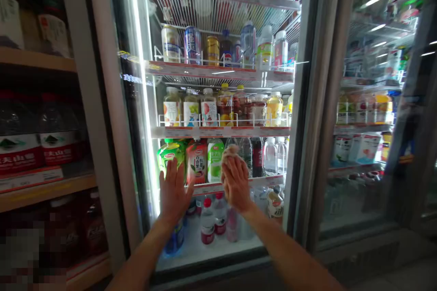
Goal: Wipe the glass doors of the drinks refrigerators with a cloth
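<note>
In the head view my right hand presses a crumpled, light-coloured cloth against the glass door of a lit drinks fridge. Part of the cloth is hidden under my fingers. To the left, my left hand is raised with its fingers stretched out, its palm toward the same glass; whether it touches the pane I cannot tell. Behind the glass, near my hands, stand a green bottle, a red bottle and a green-and-white bottle.
Several shelves of cans and bottles fill the fridge, such as a blue can. A metal door frame runs down the right side, with another glass-fronted fridge beyond it. Wooden shelves with large bottles stand at the left.
</note>
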{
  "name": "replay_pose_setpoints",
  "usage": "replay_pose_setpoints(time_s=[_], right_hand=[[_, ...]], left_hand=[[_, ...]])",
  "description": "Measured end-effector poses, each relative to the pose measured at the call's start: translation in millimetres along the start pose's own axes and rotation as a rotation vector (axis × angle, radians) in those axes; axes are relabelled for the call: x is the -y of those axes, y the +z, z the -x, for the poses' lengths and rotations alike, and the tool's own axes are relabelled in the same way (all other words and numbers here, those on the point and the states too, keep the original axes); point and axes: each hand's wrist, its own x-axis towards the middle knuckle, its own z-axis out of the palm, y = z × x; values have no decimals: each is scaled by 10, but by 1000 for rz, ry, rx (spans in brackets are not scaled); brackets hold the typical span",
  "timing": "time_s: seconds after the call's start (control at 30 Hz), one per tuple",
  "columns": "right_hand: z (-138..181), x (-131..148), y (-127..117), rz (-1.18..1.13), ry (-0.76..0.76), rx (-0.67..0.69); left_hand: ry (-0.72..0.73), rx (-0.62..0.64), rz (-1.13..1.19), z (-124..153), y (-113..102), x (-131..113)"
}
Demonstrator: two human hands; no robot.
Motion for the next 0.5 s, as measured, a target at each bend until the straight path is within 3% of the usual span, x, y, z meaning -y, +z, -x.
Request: replay_pose_setpoints(time_s=[0.07,0.2,0.27,0.33,0.43,0.5], right_hand=[[36,-74,-81,19,-39,19],[12,-697,-380,138,178,-201],[-5,-821,-415,156,245,-254],[13,-681,-334,127,221,-219],[91,-350,-180,36,40,-14],[134,-355,-179,8,-7,72]], left_hand=[[35,-17,2,-16,58,-107],[21,-6,8,2,114,-157],[-1,-6,18,5,129,-171],[-39,-16,19,-2,140,-197],[-62,2,9,-13,135,-225],[-47,15,5,-15,123,-223]])
